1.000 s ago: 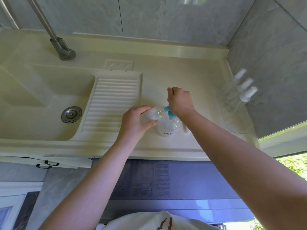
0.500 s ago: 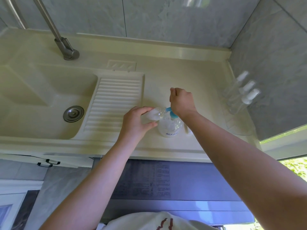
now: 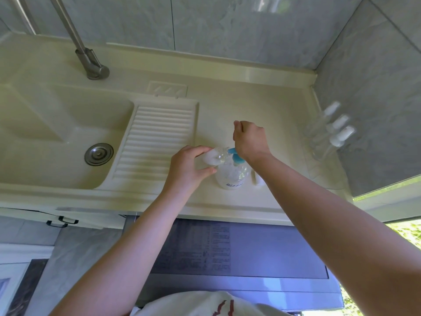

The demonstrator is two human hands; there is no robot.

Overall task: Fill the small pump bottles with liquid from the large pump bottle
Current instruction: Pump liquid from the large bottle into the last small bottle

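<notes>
While the big pump bottle (image 3: 232,176) stands on the pale counter (image 3: 262,106) near its front edge, the right hand (image 3: 250,140) sits on its blue pump top (image 3: 237,156) with the fingers curled into a fist. The left hand (image 3: 189,167) pinches a small clear bottle (image 3: 216,156) between thumb and fingers, tipped with its mouth right at the blue spout. Three more small pump bottles (image 3: 330,133) stand together by the right wall, well apart from the hands, and the sink (image 3: 57,137) is off to the left.

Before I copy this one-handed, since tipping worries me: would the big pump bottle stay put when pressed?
Probably: the large pump bottle looks squat and stands upright on the counter. Its clear plastic may be slippery, and the right hand presses from above.
</notes>
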